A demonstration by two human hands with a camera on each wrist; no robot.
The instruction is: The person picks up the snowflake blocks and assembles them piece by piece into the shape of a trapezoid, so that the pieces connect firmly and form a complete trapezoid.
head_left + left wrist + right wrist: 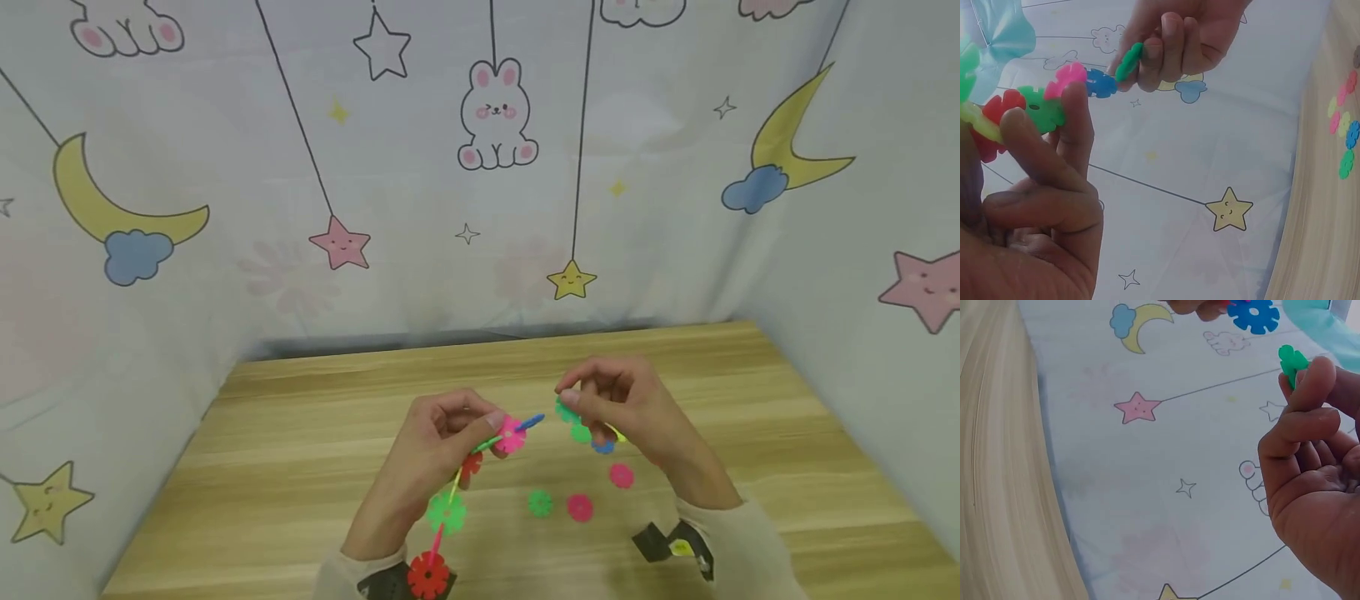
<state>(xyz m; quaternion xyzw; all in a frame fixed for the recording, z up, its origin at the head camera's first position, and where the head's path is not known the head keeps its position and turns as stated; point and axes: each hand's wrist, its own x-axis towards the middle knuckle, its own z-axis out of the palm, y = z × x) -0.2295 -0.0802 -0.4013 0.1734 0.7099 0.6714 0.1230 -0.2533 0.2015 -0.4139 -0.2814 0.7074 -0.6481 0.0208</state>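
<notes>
In the head view my left hand (442, 437) pinches a chain of interlocked plastic snowflake discs near its upper end. From there the chain hangs over the wrist, down to a red disc (428, 575). A pink disc (512, 434) and a blue disc (532, 422), seen edge-on, form its free end. My right hand (626, 408) pinches a loose green disc (566, 409) between thumb and fingers, a short way right of the blue one. The right wrist view shows the blue disc (1254, 315) flat-on, apart from the green disc (1292, 364).
Loose discs lie on the wooden table (300, 467): a green one (540, 503), a pink one (580, 507), another pink one (622, 476), and several partly hidden beneath my right hand. A printed white curtain (420, 167) encloses the table at the back and sides.
</notes>
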